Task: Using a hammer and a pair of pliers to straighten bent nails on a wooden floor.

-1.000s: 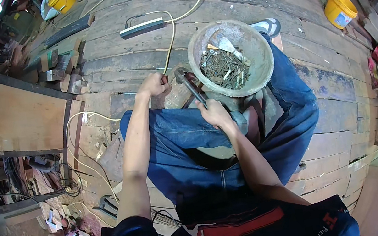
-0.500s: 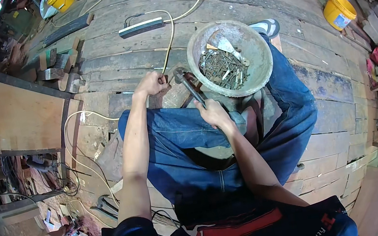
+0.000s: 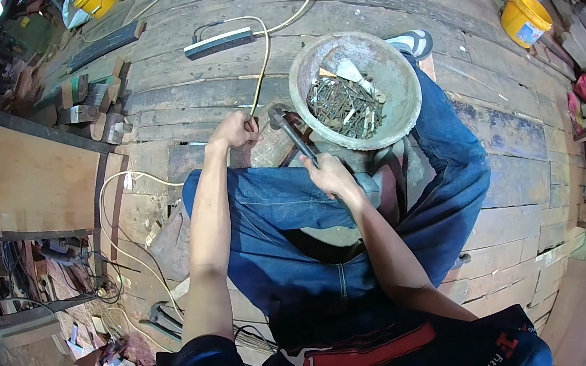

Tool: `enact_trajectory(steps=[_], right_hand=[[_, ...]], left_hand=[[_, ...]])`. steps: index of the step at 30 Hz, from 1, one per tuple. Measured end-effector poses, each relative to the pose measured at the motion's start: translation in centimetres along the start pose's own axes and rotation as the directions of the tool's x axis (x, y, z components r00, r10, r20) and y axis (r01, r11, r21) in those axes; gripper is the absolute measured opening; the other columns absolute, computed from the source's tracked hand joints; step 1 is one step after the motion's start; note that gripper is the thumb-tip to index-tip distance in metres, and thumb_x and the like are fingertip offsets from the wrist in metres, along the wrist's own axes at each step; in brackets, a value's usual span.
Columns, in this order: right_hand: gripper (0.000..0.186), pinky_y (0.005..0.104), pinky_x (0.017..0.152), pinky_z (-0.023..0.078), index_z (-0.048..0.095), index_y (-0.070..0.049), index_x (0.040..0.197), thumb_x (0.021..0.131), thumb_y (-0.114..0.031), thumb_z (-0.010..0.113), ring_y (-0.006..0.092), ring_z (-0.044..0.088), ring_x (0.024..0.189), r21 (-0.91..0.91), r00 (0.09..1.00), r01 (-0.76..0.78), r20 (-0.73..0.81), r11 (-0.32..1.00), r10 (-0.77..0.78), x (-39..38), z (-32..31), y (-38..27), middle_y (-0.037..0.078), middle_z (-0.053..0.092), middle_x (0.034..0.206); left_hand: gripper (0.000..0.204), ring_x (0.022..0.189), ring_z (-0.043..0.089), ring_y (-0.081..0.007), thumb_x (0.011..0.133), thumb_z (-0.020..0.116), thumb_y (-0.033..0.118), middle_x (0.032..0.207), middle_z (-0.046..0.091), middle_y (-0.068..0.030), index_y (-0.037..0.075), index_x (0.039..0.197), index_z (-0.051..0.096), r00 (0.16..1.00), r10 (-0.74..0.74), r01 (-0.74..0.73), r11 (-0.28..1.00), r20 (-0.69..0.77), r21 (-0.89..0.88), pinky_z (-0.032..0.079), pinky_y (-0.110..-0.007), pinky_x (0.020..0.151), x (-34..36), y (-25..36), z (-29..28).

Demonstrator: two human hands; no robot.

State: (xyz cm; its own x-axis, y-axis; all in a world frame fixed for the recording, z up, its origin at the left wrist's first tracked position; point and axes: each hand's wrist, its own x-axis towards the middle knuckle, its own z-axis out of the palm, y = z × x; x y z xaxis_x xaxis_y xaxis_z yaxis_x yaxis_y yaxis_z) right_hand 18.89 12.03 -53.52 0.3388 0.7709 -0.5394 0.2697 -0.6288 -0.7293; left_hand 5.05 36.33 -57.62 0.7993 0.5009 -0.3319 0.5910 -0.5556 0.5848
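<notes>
Right hand (image 3: pixel 332 176) wraps hammer (image 3: pixel 294 135) handle, head free; left hand (image 3: pixel 235 130) curled (contents: can't tell); basin (image 3: pixel 400 85) close, likely for reach.

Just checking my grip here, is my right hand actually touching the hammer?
Touching. The head view shows the right hand closed around the dark handle of the hammer, whose head juts out beyond the hand.

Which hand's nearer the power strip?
Left. The left hand is directly below the power strip in the picture; the right hand, gripping the hammer, is farther down and to its right.
</notes>
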Motion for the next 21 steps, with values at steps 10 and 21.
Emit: enact_trajectory(steps=[10, 21], right_hand=[[0.058, 0.0391, 0.035, 0.042, 0.052, 0.006, 0.063, 0.098, -0.041, 0.047, 0.0247, 0.055, 0.035, 0.040, 1.000, -0.002, -0.003, 0.999, 0.002, 0.4, 0.0, 0.7, 0.010, 0.049, 0.043], [0.060, 0.0389, 0.035, 0.042, 0.049, 0.004, 0.058, 0.097, -0.042, 0.047, 0.0245, 0.054, 0.034, 0.055, 1.000, -0.010, 0.018, 0.998, 0.009, 0.2, -0.2, 0.5, 0.011, 0.048, 0.042]], left_hand=[[0.018, 0.065, 0.068, -0.0212, 0.068, 0.078, 0.017, 0.070, 0.069, -0.0104, 0.005, 0.079, 0.071, 0.994, -0.001, 0.018, 0.989, -0.114, 0.146, 0.052, -0.034, 0.060, 0.2, -0.9, 0.4], [0.016, 0.071, 0.069, -0.0254, 0.070, 0.074, 0.015, 0.076, 0.070, -0.0127, 0.005, 0.081, 0.071, 0.984, 0.075, -0.058, 0.993, -0.159, 0.107, 0.053, -0.037, 0.065, 0.4, -1.4, 0.5]])
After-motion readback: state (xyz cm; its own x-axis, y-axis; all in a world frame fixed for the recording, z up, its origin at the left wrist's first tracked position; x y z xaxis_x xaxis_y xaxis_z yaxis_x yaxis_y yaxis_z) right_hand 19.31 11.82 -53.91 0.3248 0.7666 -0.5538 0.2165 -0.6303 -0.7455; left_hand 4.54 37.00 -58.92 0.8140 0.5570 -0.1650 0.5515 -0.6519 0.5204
